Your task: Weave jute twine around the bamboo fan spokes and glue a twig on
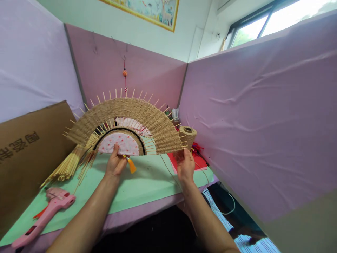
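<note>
A half-round woven fan (126, 105) is held up over the table, its stick ends poking out past the curved outer edge. A broad band of twisted cord is woven round its outer part, and bare sticks show further in. Its centre is a pink patterned half disc (123, 142) edged in black. My left hand (116, 162) grips the bottom of this half disc, thumb in front, beside a yellow tassel (131, 166). At the fan's lower right corner, my right hand (186, 164) is closed on the edge. A loose cord (168, 167) trails down near it.
A pink glue gun (50, 211) lies at the left front of the green-covered table (142, 189). Behind it are a bundle of thin sticks (65, 163) and a cardboard box (31, 151). A cord spool (187, 135) and red sheets (200, 161) are at right. Cloth-covered partitions (250, 116) enclose the table.
</note>
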Available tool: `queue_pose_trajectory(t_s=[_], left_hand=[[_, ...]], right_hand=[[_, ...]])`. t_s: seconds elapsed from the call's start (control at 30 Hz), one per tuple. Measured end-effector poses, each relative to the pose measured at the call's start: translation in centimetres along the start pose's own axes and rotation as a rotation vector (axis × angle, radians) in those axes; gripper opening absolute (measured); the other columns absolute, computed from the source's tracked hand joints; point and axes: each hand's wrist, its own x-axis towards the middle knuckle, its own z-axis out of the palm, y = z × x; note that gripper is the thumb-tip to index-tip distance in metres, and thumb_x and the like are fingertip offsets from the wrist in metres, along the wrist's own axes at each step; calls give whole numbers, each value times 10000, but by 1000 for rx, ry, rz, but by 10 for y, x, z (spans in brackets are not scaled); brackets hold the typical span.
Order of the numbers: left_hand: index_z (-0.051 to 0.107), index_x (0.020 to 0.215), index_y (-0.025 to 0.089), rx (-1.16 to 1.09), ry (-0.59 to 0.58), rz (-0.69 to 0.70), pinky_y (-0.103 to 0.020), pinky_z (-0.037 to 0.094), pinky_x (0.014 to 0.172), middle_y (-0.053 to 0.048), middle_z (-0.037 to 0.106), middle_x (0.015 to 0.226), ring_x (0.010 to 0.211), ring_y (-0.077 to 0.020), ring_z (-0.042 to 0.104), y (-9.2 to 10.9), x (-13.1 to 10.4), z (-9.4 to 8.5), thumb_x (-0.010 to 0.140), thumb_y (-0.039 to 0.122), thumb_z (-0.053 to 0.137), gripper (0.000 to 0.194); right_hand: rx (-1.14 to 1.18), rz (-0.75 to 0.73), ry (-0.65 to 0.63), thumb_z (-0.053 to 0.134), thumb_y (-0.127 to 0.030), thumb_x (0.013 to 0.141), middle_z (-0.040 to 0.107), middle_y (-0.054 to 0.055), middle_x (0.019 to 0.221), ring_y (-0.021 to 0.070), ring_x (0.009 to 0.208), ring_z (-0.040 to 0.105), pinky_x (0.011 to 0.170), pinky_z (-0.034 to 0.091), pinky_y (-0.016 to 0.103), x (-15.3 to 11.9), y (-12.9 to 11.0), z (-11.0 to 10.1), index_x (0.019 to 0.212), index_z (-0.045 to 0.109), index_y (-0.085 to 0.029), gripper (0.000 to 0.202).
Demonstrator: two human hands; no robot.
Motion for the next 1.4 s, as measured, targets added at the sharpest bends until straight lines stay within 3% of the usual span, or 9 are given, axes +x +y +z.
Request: queue_pose_trajectory(t_s=[0.27,0.47,0.6,0.73,1.0,1.07,1.23,1.3,1.4], left_hand=[[639,1174,228,63,71,33,-209,546,770,3,754,859,738,-105,706,0,-2,4,973,235,428,291],[622,1201,258,88,87,21,-183,549,705,20,753,859,693,-95,701,2,-3,4,934,219,510,292],[610,1192,237,15,61,-14,-189,568,702,28,750,780,673,-100,708,6,-6,6,964,158,423,305],[557,1277,230,22,38,-81,-188,577,696,18,755,779,645,-108,713,7,-5,3,960,141,427,354],[462,1393,147,238,-6,-86,-317,555,888,-102,754,972,814,-187,732,37,-6,-10,942,137,442,452],[507,1349,123,307,-6,-37,-325,563,876,-110,756,945,813,-192,732,50,-12,-10,936,144,453,417],[628,1170,115,393,61,138,-318,571,861,-77,759,896,792,-180,729,60,-41,-13,890,113,520,300],[646,1131,141,387,116,222,-307,571,861,-54,757,912,800,-169,726,56,-56,-18,853,87,562,295],[665,1066,173,372,187,297,-278,573,850,-17,755,899,783,-145,721,49,-79,-27,829,77,592,266]], right_hand=[[-5,93,-1,819,-385,599,616,-42,637,89,584,590,566,503,211,5,-3,1,708,590,-182,325],[-27,62,-133,789,-354,648,651,-18,747,113,679,624,660,528,257,-1,-8,-9,771,622,-191,263],[-115,8,-285,785,-267,637,685,15,962,153,873,644,782,525,301,7,-15,-27,974,653,-229,365],[-211,-15,-243,788,-259,605,684,14,936,164,851,641,768,529,310,24,-27,-35,955,652,-218,378],[-328,-11,-541,676,-431,756,693,43,1074,206,976,647,836,528,348,43,-40,11,1016,656,-238,325],[-271,-29,-513,679,-419,750,696,31,1014,184,916,654,833,523,340,52,-42,23,948,659,-231,273],[-463,-432,-346,603,-354,831,675,21,901,164,855,631,847,497,349,51,-72,35,927,659,-215,177],[-678,-642,-495,553,-323,883,678,50,969,193,943,623,895,480,386,34,-86,37,969,666,-215,178],[-942,-868,-860,542,-258,905,666,81,1056,225,1049,592,939,467,426,2,-92,43,1011,667,-222,167]])
